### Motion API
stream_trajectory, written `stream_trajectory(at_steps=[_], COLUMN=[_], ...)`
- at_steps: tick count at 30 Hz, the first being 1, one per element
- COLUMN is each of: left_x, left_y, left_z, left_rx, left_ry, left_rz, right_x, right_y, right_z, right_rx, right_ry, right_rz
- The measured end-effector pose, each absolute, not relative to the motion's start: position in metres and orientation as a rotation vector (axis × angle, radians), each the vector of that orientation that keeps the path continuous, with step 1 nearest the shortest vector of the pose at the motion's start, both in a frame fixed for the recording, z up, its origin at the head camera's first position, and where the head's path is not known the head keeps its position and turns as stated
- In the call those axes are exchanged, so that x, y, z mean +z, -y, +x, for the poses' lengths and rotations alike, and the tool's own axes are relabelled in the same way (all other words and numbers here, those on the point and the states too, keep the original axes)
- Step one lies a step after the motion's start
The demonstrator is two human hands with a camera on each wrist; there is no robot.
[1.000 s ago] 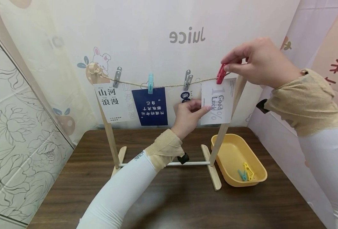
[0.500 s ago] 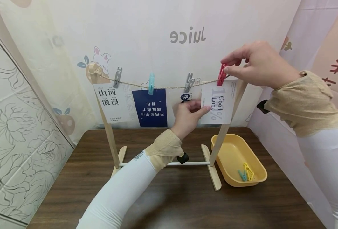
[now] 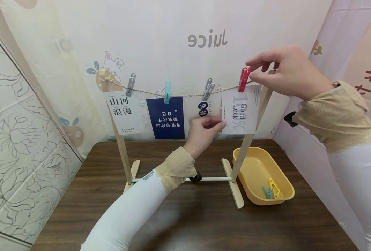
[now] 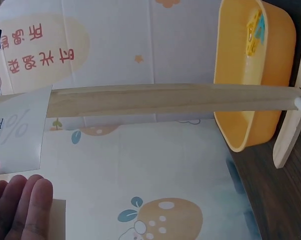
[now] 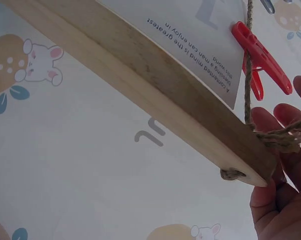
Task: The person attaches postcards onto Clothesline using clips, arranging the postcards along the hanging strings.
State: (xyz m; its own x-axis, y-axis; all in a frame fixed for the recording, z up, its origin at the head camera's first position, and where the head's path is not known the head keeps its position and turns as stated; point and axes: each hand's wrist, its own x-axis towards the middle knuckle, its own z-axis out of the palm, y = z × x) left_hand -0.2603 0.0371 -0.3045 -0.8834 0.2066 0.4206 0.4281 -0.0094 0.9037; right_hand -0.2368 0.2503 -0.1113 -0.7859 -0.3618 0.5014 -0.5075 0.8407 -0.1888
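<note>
A white "Good Luck" card (image 3: pixel 240 111) hangs at the right end of a twine line (image 3: pixel 185 95) under a red clothespin (image 3: pixel 243 79). My right hand (image 3: pixel 284 71) is just right of the clothespin; in the right wrist view its loosely bent fingers (image 5: pixel 285 117) are apart from the clothespin, near the knotted twine end. My left hand (image 3: pixel 201 134) is at the card's left edge, thumb tip overlapping it, with the thumb and fingers parted in the left wrist view. Behind this hand hangs another card (image 3: pixel 188 108), partly hidden, beneath grey clothespins (image 3: pixel 208 90).
A blue card (image 3: pixel 166 118) hangs from a light-blue clothespin (image 3: pixel 167 92), and a white card (image 3: pixel 125 115) from a grey clothespin (image 3: pixel 131 84). The wooden stand (image 3: pixel 243 157) is on a dark table (image 3: pixel 204 223). A yellow basin (image 3: pixel 254 167) holds yellow and blue clothespins (image 3: pixel 274 190).
My right fingers have let go of the red clothespin and spread slightly. My left hand has eased left and down, off the card's edge, uncovering more of the card behind.
</note>
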Motion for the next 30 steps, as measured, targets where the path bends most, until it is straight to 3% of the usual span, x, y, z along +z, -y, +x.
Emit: stream_trajectory(at_steps=[11, 30], left_x=[-0.307, -0.313], left_y=[-0.027, 0.004], left_z=[-0.250, -0.229], left_rx=[-1.952, -1.657], left_ry=[2.136, 2.263], left_rz=[-0.641, -0.770], right_x=[-0.124, -0.183], right_y=[-0.249, -0.251], right_z=[-0.222, -0.202], right_rx=[0.590, 0.746], right_ry=[2.339, 2.084], right_rz=[0.668, 0.757])
